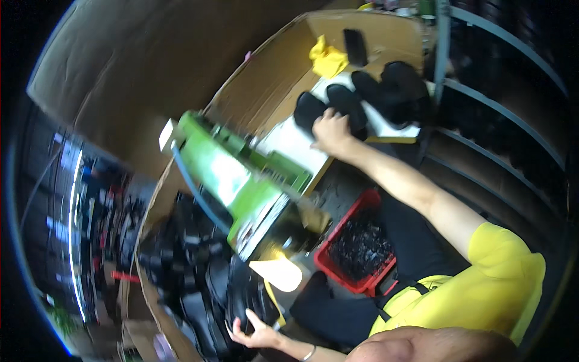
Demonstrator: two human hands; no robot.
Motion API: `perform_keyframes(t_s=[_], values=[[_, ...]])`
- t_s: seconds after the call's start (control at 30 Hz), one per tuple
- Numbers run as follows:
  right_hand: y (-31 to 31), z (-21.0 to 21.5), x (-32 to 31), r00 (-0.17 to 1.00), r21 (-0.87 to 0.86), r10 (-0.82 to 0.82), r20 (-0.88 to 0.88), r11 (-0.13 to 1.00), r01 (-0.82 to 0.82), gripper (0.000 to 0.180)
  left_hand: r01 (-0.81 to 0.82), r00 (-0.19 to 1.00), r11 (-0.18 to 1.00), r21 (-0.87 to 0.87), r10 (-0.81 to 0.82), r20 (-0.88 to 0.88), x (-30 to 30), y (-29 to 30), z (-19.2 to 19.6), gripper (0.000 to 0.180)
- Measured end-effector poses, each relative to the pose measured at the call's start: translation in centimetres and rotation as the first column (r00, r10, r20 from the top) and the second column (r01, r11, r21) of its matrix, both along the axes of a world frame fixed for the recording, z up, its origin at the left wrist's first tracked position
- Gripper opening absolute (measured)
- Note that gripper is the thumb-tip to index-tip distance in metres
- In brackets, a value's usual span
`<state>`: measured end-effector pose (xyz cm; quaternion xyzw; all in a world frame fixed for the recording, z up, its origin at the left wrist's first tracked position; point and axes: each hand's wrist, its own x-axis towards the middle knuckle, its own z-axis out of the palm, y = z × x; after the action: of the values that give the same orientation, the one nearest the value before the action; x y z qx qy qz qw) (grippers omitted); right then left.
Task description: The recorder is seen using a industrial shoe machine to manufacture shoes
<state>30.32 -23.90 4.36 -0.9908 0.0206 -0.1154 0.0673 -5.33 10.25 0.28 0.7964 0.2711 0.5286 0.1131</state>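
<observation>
My right hand (333, 134) reaches to a white work surface (289, 145), its curled fingers closed at the lower edge of a black shoe-shaped piece (309, 110). More black pieces of that shape (347, 104) lie to its right. Low in the view, my left hand (258, 333) has its fingers spread beside a black shoe-like item (244, 292). That item belongs to a heap of black shoe-like items (196, 301); whether my fingertips touch it I cannot tell. Between my hands stands a green machine (220, 172) with a lit lamp (280, 274).
A red bin (325, 262) with black scraps sits by my legs. Cardboard walls (265, 78) rise behind the work surface, where a yellow cloth (327, 58) and a black brush-like block (356, 47) lie. A metal rack (500, 108) is at right; a blue hose (193, 187) runs along the machine.
</observation>
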Motion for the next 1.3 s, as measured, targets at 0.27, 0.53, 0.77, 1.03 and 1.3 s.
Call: perform_keyframes(t_s=[0.27, 0.53, 0.77, 1.03, 1.3], values=[[-3.6, 0.9, -13.7, 0.762, 0.335, 0.613, 0.208, 0.687, -0.645, 0.076, 0.352, 0.935, 0.931, 0.093, -0.354, 0.011, -2.5, -9.5, 7.7, 0.051], [-4.2, -18.1, -26.2, 0.65, 0.862, 0.717, -0.252, 0.471, -0.186, 0.036, 0.6, 0.63, 0.184, -0.779, -0.708, 0.319, 2.3, -15.2, -2.2, 0.052], [-4.0, -20.8, -29.9, 0.704, 0.838, 0.651, -0.284, -0.188, 0.512, 0.047, 0.559, 0.494, 0.201, -0.805, -0.86, 0.128, 8.2, -20.9, -2.7, 0.037], [-5.0, -19.5, -29.8, 0.746, 0.789, 0.642, -0.178, -0.36, 0.498, 0.043, 0.599, 0.49, -0.168, -0.783, -0.696, 0.525, 6.9, -20.4, -1.5, 0.033], [-9.5, -17.0, -25.4, 0.965, 0.772, 0.25, -0.083, -0.596, 0.221, 0.04, 0.674, 0.502, 0.0, -0.738, -0.733, 0.459, 6.6, -19.8, -3.3, 0.06]])
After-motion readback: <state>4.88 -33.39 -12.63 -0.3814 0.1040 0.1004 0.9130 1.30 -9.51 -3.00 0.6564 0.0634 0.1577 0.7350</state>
